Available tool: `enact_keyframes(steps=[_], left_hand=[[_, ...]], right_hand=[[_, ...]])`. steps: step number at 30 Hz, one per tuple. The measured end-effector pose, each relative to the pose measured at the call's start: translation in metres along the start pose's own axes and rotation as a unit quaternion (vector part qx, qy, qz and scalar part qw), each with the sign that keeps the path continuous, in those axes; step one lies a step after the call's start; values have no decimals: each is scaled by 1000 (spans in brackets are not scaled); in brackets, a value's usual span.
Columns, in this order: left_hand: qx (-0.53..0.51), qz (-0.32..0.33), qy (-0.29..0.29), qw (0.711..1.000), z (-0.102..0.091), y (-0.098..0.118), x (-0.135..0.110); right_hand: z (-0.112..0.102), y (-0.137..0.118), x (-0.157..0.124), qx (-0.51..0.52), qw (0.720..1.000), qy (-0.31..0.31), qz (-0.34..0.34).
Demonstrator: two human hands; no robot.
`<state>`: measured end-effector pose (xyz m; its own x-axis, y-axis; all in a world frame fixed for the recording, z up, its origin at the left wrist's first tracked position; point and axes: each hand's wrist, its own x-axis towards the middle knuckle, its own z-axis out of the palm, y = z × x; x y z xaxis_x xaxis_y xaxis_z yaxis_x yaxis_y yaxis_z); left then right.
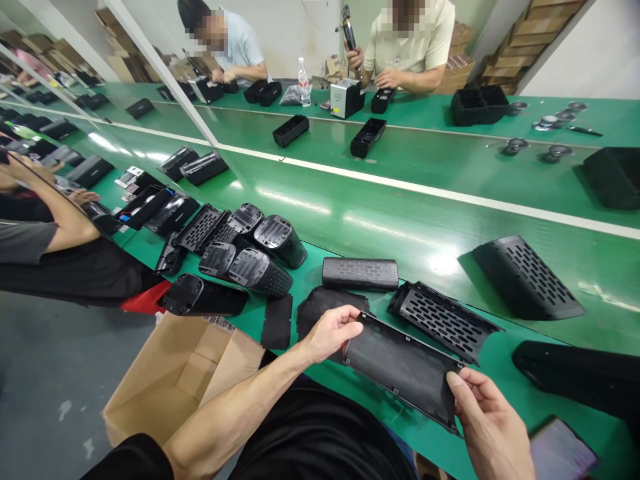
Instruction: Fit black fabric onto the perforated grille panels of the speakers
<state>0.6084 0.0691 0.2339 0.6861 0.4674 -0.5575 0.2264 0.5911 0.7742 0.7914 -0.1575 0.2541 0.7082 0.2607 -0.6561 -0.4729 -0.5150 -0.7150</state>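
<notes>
I hold a flat black plastic panel (403, 367) between both hands over the near edge of the green table (380, 220). My left hand (333, 331) pinches its left end, fingers curled. My right hand (487, 417) grips its right end, thumb on top. Just beyond the panel lies a black perforated grille (443, 320). A stack of thin black fabric pieces (320, 308) sits under my left hand, and a closed black speaker body (360, 273) lies behind it.
A large perforated black cover (525, 277) lies to the right. Several black speaker shells (260, 250) crowd the left. An open cardboard box (175, 373) stands on the floor at the left. Another person's arm (60, 220) reaches in at the left; two people work across the table.
</notes>
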Motion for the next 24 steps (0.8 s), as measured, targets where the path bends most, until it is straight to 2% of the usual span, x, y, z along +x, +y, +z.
enact_keyframes(steps=[6, 12, 17, 24], left_hand=[[-24, -4, -10, 1000, -5, -2, 1], [-18, 6, -12, 1000, -13, -5, 0], [1, 30, -1, 1000, -16, -7, -1], [25, 80, 19, 996, -13, -5, -8]], right_hand=[[-3, 4, 6, 29, 999, -17, 9], [-9, 3, 8, 34, 996, -78, -2], [-10, -1, 7, 33, 996, -81, 3], [0, -4, 1, 38, 994, -98, 5]])
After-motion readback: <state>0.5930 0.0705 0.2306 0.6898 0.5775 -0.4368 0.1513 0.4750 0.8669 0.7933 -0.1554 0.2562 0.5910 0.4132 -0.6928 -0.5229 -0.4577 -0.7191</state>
